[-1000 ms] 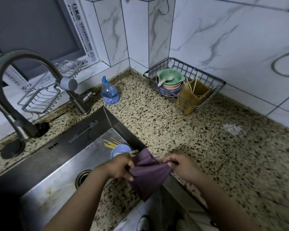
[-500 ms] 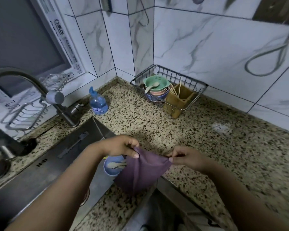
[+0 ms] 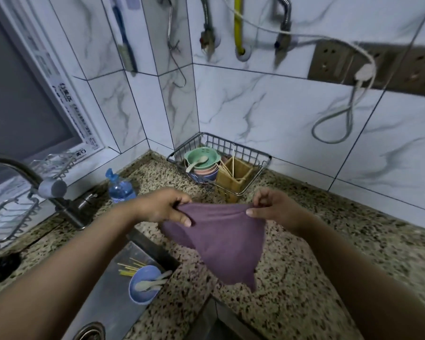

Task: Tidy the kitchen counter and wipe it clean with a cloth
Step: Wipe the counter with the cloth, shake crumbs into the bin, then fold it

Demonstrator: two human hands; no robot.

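Note:
A purple cloth hangs spread between both hands above the speckled granite counter. My left hand pinches its left top corner and my right hand pinches its right top corner. The cloth's lower point dangles near the counter's front edge. Behind the hands, a wire basket in the wall corner holds stacked bowls, a spoon and a wooden chopstick holder.
A steel sink at the left holds a blue bowl with spoons and yellow chopsticks. A faucet, a wire soap rack and a small blue bottle stand behind the sink. Cables and pipes hang on the tiled wall.
Both hands have lifted the cloth up and away from the sink edge toward the basket, and pulled it wider apart. The view has tilted upward.

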